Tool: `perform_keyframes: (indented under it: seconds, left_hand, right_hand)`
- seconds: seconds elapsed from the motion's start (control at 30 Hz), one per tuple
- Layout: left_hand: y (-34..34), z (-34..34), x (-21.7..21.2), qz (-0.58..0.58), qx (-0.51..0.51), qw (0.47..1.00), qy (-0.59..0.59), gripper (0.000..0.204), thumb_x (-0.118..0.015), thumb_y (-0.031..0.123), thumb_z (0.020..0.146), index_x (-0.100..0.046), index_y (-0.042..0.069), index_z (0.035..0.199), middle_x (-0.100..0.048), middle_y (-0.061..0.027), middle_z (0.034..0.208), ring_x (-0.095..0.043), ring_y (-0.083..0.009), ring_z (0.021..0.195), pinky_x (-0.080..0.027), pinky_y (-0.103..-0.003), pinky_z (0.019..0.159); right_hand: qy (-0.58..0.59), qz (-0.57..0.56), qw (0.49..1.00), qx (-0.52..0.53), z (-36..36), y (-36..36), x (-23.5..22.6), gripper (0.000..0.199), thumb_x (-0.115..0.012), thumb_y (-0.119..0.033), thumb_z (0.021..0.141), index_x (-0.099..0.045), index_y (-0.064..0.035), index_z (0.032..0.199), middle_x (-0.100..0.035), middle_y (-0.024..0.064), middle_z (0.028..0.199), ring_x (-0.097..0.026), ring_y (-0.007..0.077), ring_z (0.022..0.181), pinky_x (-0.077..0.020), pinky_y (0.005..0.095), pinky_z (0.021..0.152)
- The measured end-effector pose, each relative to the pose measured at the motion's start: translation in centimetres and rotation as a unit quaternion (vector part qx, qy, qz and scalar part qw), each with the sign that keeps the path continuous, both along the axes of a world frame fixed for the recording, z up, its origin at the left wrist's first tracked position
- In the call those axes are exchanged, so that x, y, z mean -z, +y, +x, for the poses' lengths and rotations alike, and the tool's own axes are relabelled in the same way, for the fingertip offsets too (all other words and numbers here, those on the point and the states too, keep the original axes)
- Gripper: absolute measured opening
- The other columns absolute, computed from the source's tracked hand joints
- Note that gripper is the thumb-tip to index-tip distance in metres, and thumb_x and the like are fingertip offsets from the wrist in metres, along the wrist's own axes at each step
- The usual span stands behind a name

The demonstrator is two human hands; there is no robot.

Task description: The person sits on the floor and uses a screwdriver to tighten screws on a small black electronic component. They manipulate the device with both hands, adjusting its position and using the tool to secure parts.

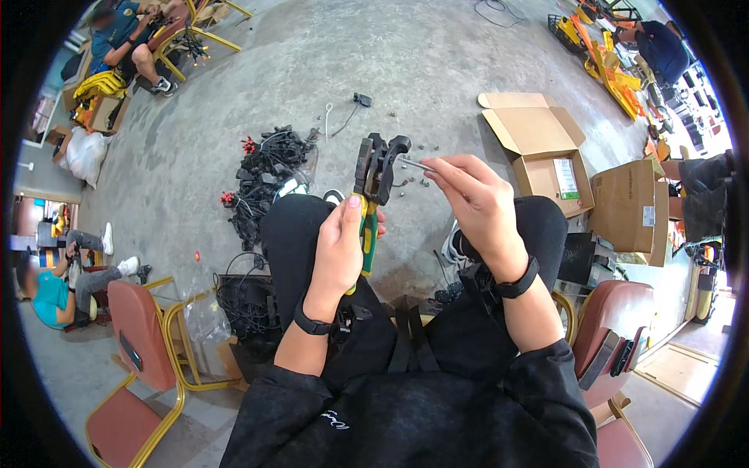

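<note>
A black part [384, 168] stood at the head of a pair of green-and-yellow pliers [368, 246], above the floor [425, 78] between the knees; whether the pliers gripped it could not be told. The left hand [339, 242] was wrapped around the handles. The right hand [484, 207] pinched a thin metal rod [417, 164], its tip beside the black part, contact unclear. Just beyond, small metal pieces [426, 183] lay scattered, partly behind the hands. Farther off lay a looped wire [328, 117]. The left knee [289, 222] stood between the left hand and a heap of black cabled parts [269, 156]. On the right, past the right knee [540, 214], were an open cardboard box [534, 129] and a larger box [624, 207]. Reddish chairs flanked the person; a seated co-worker [121, 39] was far left.
</note>
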State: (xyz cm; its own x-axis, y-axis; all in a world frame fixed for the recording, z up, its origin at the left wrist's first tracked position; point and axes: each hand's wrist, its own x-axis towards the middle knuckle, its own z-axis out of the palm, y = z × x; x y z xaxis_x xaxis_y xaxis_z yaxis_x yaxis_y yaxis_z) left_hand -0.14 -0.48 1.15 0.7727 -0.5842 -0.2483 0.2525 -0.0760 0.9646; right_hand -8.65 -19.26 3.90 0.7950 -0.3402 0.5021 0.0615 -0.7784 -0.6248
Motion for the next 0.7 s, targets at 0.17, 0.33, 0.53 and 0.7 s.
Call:
perform_keyframes:
  seconds: [0.17, 0.33, 0.53, 0.7]
  left_hand:
    - [-0.03, -0.03, 0.0, 0.002, 0.001, 1.0, -0.001, 0.05, -0.033, 0.04, 0.106, -0.06, -0.001, 0.102, -0.064, -0.0092, 0.09, -0.063, -0.0167, 0.079, -0.052, -0.031, 0.077]
    - [0.05, -0.05, -0.11, 0.006, 0.0, 1.0, -0.004, 0.05, -0.033, 0.041, 0.106, -0.06, -0.001, 0.101, -0.064, -0.009, 0.09, -0.063, -0.0166, 0.079, -0.052, -0.031, 0.077]
    - [0.0, -0.02, 0.13, 0.01, 0.003, 1.0, -0.025, 0.049, -0.034, 0.04, 0.106, -0.059, -0.001, 0.101, -0.063, -0.0084, 0.09, -0.063, -0.0153, 0.08, -0.051, -0.03, 0.077]
    - [-0.06, -0.21, 0.3, 0.001, -0.006, 1.0, -0.023, 0.047, -0.034, 0.038, 0.106, -0.059, -0.002, 0.101, -0.063, -0.0079, 0.089, -0.062, -0.0142, 0.079, -0.051, -0.029, 0.077]
  right_hand:
    - [-0.032, -0.031, 0.999, -0.021, 0.37, 0.04, 0.52, 0.026, -0.071, -0.006, 0.082, -0.071, -0.0119, 0.107, -0.063, 0.0088, 0.107, -0.067, 0.026, 0.09, -0.056, 0.0341, 0.075]
    - [-0.026, -0.035, 0.999, -0.028, 0.4, -0.05, 0.54, 0.029, -0.071, -0.002, 0.08, -0.071, -0.0103, 0.108, -0.061, 0.0124, 0.112, -0.064, 0.0274, 0.099, -0.0548, 0.0346, 0.084]
    - [-0.033, -0.04, 0.998, -0.025, 0.45, -0.44, 0.63, 0.03, -0.071, -0.003, 0.078, -0.071, -0.0115, 0.107, -0.06, 0.0123, 0.113, -0.064, 0.0289, 0.098, -0.0544, 0.0351, 0.081]
    - [-0.033, -0.045, 0.998, -0.035, 0.41, -0.44, 0.22, 0.031, -0.072, -0.002, 0.076, -0.071, -0.0115, 0.105, -0.059, 0.0123, 0.113, -0.064, 0.0289, 0.098, -0.0544, 0.0352, 0.081]
